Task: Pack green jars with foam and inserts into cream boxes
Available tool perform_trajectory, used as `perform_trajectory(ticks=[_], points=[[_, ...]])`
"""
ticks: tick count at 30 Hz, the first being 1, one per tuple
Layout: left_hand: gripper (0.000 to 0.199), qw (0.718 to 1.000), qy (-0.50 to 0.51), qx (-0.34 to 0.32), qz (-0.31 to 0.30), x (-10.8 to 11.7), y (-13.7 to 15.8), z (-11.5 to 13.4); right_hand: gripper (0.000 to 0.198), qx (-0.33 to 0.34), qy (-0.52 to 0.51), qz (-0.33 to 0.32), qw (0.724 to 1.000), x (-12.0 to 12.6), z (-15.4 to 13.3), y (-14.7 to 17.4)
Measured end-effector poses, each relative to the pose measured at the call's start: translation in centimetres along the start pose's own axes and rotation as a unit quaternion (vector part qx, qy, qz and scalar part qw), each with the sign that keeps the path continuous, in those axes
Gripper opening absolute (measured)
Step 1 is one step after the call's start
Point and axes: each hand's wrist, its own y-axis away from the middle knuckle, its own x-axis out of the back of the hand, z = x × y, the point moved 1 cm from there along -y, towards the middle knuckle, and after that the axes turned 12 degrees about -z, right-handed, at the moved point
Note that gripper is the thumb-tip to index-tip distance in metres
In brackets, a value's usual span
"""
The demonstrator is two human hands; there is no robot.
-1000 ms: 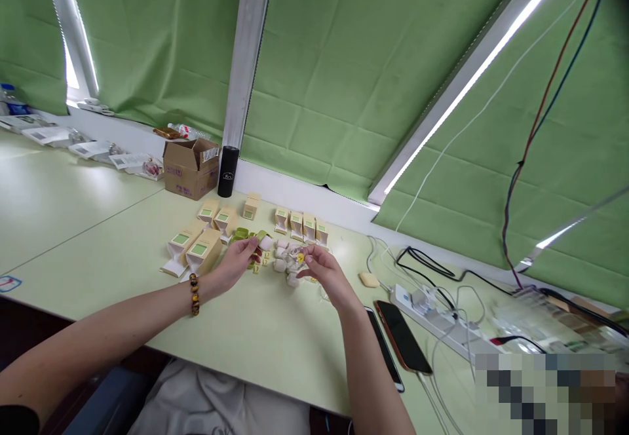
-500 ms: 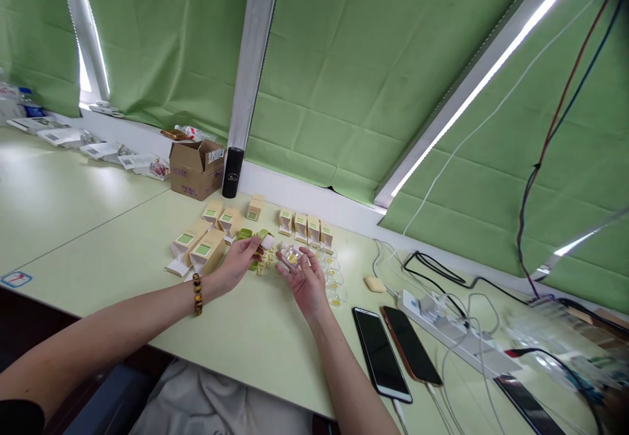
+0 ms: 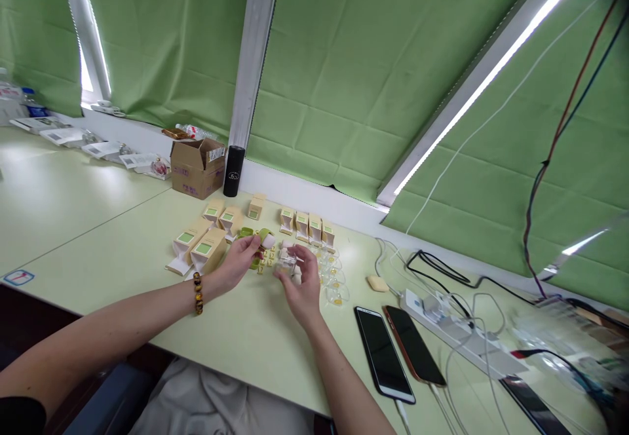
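while the left hand [image 3: 240,264] pinches a green piece [image 3: 266,233], right hand [image 3: 303,288] curled around a clear container [image 3: 285,263], cartons [image 3: 315,226] beyond

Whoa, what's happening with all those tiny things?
Someone is handling small pieces at a pale green table. The left hand holds a little green-and-white piece; the right hand holds a small see-through piece. The two pieces are apart. Tiny yellow pieces lie between the hands, and cream cardboard boxes with green labels stand around.
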Motion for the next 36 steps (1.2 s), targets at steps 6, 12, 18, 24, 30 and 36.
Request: perform_trajectory(ticks=[6, 12, 18, 24, 30, 36], points=[[0.043, 1.0, 0.024, -0.015, -0.008, 0.0, 0.2, 0.3, 0.064, 0.194, 0.214, -0.043, 0.956, -0.1, -0.3, 0.6], [0.043, 0.999, -0.01, -0.031, -0.006, 0.2, 0.2, 0.3, 0.059, 0.088, 0.05, -0.014, 0.995, -0.6, -0.4, 0.5], [0.045, 0.996, -0.071, -0.052, -0.009, 0.3, 0.3, 0.2, 0.044, -0.077, -0.22, 0.01, 0.972, -0.8, -0.1, 0.0], [0.047, 0.988, -0.143, -0.048, -0.017, -0.2, 0.7, 0.9, 0.044, -0.156, -0.294, 0.02, 0.943, -0.6, 1.1, -0.3], [0.049, 0.984, -0.17, -0.042, -0.038, -0.9, 0.9, 1.6, 0.047, -0.167, -0.298, 0.004, 0.94, -0.9, 1.0, -0.4], [0.046, 0.971, -0.225, -0.051, -0.062, -0.6, 0.8, 0.7, 0.053, -0.16, -0.291, -0.025, 0.943, -1.3, 1.0, -0.2]])
